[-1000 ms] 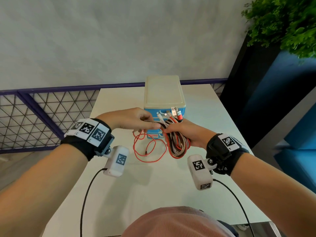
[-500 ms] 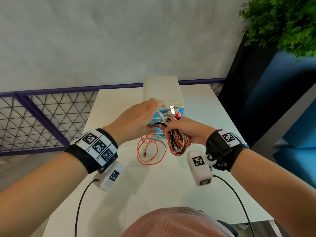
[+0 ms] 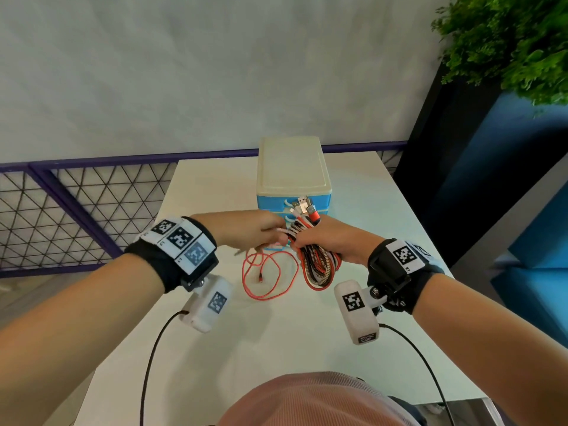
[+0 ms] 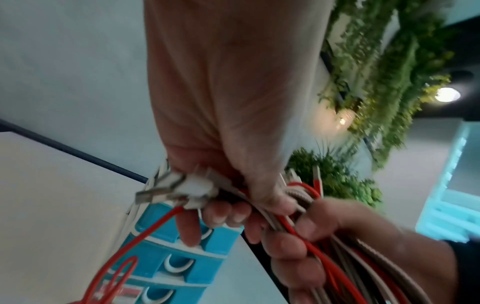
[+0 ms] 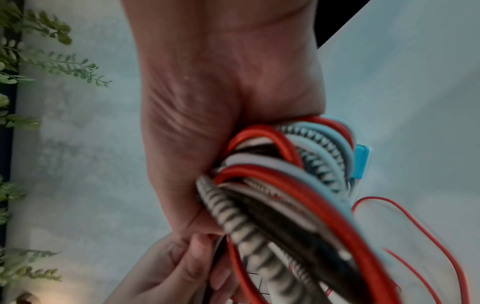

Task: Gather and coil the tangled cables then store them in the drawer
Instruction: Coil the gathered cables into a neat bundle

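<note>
My right hand (image 3: 310, 238) grips a coiled bundle of cables (image 3: 319, 265), red, white and braided, above the white table (image 3: 215, 333); several USB plugs (image 3: 305, 207) stick up out of its fist. The bundle (image 5: 285, 195) fills the right wrist view. My left hand (image 3: 270, 232) pinches a white cable end (image 4: 197, 189) right beside the bundle, its fingers curled. A thin red cable (image 3: 267, 272) hangs from the hands in loose loops onto the table. Just behind stands the blue drawer unit (image 3: 293, 179) with a cream top, its drawers (image 4: 176, 265) pushed in.
A purple mesh railing (image 3: 76, 210) runs along the table's left and far sides. A dark planter with green foliage (image 3: 507, 41) stands at the right. The table's right edge (image 3: 430, 241) is near my right wrist. Black wires trail from both wrist cameras.
My left hand rose toward the drawer unit's top, then came back down to the bundle and now pinches a white cable end. My right hand kept its hold with little movement.
</note>
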{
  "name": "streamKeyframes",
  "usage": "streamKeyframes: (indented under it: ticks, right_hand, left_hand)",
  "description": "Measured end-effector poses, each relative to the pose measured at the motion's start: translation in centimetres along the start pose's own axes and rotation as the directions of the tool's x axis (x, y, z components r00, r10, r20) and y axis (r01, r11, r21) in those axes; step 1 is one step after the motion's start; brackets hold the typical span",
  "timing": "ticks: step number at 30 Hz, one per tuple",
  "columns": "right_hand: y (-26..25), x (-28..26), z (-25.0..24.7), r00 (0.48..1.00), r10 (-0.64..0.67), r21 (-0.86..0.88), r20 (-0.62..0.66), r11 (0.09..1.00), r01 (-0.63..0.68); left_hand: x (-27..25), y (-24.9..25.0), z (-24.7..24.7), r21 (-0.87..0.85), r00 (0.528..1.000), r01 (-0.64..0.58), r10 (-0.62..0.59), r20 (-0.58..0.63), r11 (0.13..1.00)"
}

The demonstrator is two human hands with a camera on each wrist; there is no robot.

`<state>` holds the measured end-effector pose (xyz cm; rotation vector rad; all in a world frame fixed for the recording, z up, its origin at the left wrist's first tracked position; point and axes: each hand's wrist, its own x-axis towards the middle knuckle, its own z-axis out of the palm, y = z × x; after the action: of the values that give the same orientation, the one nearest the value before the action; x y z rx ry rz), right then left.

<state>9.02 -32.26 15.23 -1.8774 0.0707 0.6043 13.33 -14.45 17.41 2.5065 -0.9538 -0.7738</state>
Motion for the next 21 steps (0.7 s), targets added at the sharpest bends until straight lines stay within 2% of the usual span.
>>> streamKeyframes:
  ticks: [3,8,12,17,21]
  right_hand:
    - [0.3,0.3,-0.1,1.0,0.004,0.089,0.02,0.996,-0.006]
    - [0.0,0.3,-0.6,0.997,-0.051,0.259,0.066,0.965,0.032]
    - [0.1,0.3,-1.2,0.997,-0.038,0.344,0.07,0.939,0.011]
    - [0.8,0.0,-2.0,0.998,-0.044,0.465,0.034,0.885,0.023]
    - [1.1,-0.2,-2.4,0.998,-0.05,0.485,0.026,0.874,0.031]
  left_hand:
    - [0.0,0.4,-0.5,-0.011,0.999,0.025,-0.025,-0.035,1.0]
    - [0.7,0.7,-0.6,0.11,0.973,0.048,-0.022,-0.229,0.993]
    - [0.8,1.2,-0.2,0.202,0.916,0.045,0.04,-0.399,0.978]
    - [0.6,0.5,0.0,0.292,0.838,0.081,0.094,-0.538,0.953]
    - [0.5,0.4,0.2,0.277,0.825,0.098,0.078,-0.56,0.956]
